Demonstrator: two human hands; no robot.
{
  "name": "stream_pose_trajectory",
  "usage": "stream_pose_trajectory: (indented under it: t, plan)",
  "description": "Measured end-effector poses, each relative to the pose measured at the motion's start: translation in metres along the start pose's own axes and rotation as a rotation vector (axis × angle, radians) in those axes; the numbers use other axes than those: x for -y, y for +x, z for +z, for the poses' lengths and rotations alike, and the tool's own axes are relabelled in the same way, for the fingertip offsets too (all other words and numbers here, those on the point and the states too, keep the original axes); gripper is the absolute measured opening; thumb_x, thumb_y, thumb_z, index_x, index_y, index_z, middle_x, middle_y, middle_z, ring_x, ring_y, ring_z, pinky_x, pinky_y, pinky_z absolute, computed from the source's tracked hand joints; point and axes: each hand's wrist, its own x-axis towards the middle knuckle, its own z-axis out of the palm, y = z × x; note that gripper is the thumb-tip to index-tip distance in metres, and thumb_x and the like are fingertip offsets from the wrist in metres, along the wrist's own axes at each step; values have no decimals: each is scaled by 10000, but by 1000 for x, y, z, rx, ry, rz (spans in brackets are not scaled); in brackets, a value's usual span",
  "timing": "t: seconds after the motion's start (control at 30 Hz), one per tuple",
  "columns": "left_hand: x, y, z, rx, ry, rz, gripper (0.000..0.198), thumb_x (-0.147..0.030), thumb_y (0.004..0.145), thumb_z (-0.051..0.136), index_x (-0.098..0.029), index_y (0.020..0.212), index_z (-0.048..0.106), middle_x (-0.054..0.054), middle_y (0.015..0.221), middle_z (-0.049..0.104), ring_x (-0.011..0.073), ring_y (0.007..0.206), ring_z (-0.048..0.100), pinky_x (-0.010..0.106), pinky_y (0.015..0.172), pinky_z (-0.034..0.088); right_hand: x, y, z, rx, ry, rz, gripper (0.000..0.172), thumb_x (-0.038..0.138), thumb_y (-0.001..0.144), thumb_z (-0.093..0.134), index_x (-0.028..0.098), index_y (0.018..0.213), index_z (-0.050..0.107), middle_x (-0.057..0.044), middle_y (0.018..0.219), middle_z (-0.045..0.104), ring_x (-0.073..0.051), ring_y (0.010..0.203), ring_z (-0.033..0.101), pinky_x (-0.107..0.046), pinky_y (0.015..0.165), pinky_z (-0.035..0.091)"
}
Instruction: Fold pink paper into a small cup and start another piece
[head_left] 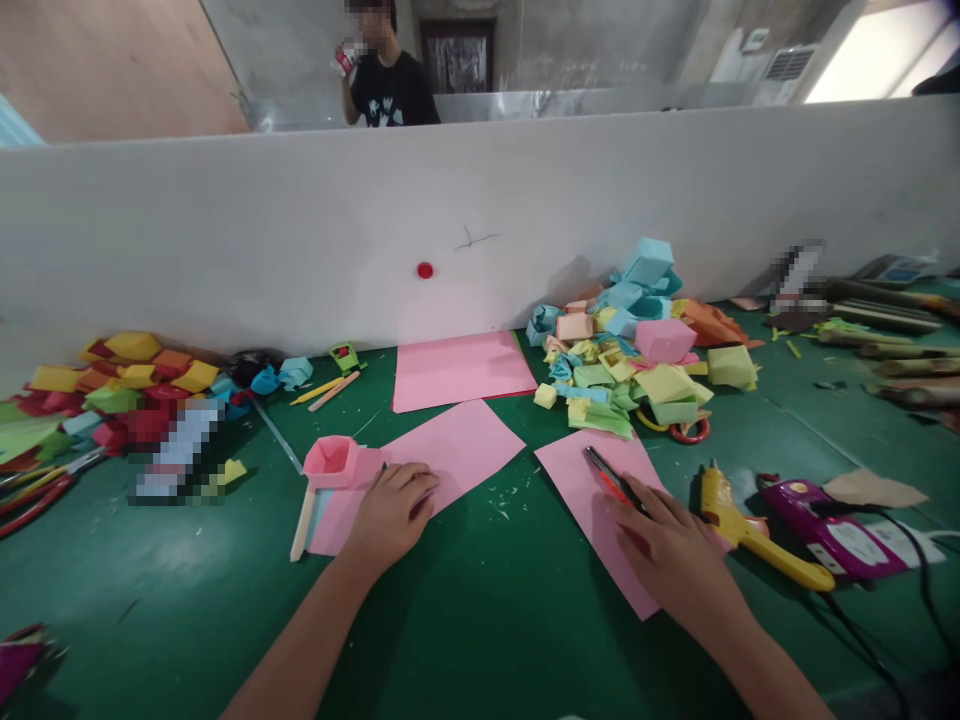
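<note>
My left hand (397,505) rests on a sheet of pink paper (472,445), fingers bent and thumb apart. A small dark tip shows beside its knuckles; I cannot make out what it is. Just left of this hand stands an open pink paper box (331,460), with a flat wooden stick (302,525) below it. My right hand (667,540) is closed around a slim black tool with a red-orange strip (600,465), its exact kind partly hidden by the fingers. Beneath that hand lies a second pink sheet (570,470), apart from the first.
More pink paper (465,370) lies by the white partition (300,240). Folded paper boxes form piles at left (135,375) and right (622,370). A yellow glue gun (780,555), a purple device (832,530) and cords lie at right. Scissors (45,495) are far left. A person (394,85) stands behind the partition.
</note>
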Motion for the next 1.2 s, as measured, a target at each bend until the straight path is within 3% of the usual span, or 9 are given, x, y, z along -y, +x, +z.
stream_pose_trajectory:
  t: [0.23,0.47,0.63,0.8,0.97,1.2]
  plan:
    - [-17,-1,-4,44,18,63,269,-204,940,479,-252,1053,718,66,1091,693,247,1017,608,419,895,483,2,5,-5,2,-9,30,413,286,927,482,376,1289,660,-50,1478,547,-367,1242,561,-568,894,543]
    - [-20,-2,-9,58,36,72,264,-184,911,517,-260,1079,707,61,1277,653,295,1214,545,483,1018,431,2,13,-4,56,-33,49,420,300,929,485,373,1311,645,-61,1499,528,-393,1251,555,-609,907,523]
    - [-21,-3,-7,109,10,81,266,-212,935,520,-252,1135,690,63,1189,675,255,1072,611,434,943,481,3,14,-6,83,-40,70,419,308,937,488,389,1323,629,-36,1519,508,-383,1273,547,-600,904,524]
    - [-30,-3,-7,145,-29,103,266,-226,953,504,-260,1128,702,60,1117,679,224,998,635,381,879,516,4,13,-6,39,-19,62,396,313,938,484,377,1293,648,-41,1498,532,-380,1255,555,-594,892,525]
    - [-25,-4,-5,124,-44,75,269,-230,965,481,-249,1113,706,63,1111,688,228,1002,644,387,875,521,-7,15,-1,-47,78,75,428,288,953,425,259,1324,636,-86,1345,650,-328,1153,618,-520,927,524]
    - [-22,-3,-2,98,-72,48,264,-218,959,489,-253,1098,710,58,1117,686,222,1021,647,377,893,528,-13,20,-5,-102,172,190,440,320,917,474,236,1323,621,-85,1209,709,-310,1045,652,-435,809,552]
